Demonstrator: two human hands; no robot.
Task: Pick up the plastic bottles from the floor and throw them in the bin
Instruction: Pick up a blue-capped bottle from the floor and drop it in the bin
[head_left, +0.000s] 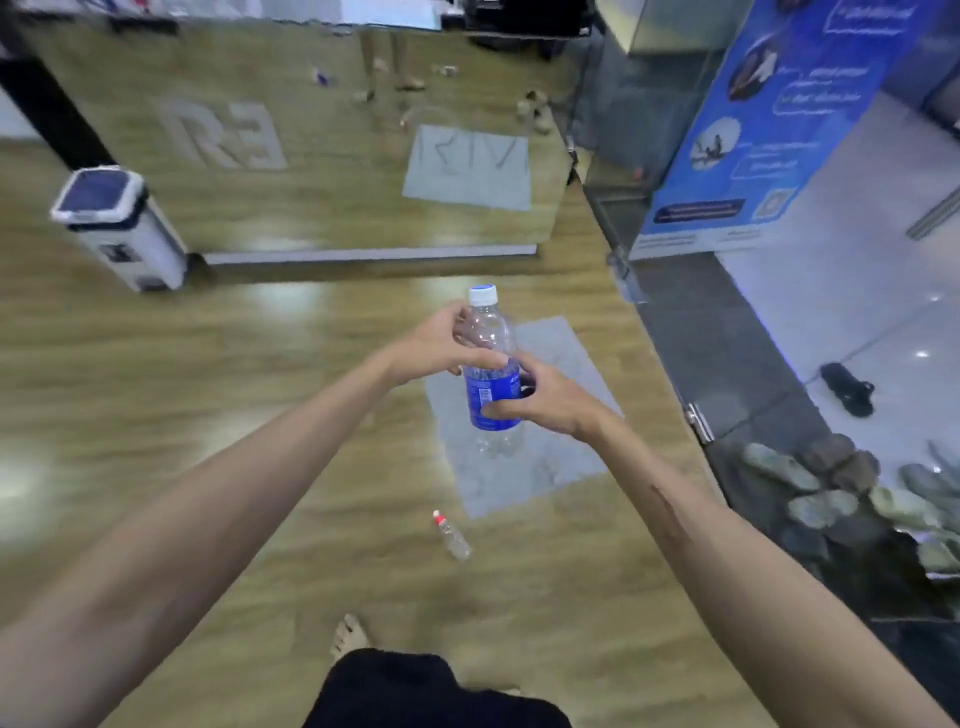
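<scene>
I held the bottle (492, 371) upright in front of me, off the floor (156, 415), with both hands on it. My left hand (441, 345) curled round the clear upper part just under the white cap (483, 294), fingers wrapped on the far side; my right hand (540, 397) gripped the blue label lower down, thumb across the front. I judged two hands were there to keep the light, crushable thing steady, or to pass it across, so it would go into the bin (117, 226) cleanly. The bin stood well left of the bottle and farther off, against the mirrored wall, its lid looking shut, so one hand might be needed for it. A second, small bottle (452, 538) with a red cap lay on the floor nearer me than the held bottle, not yet gathered.
</scene>
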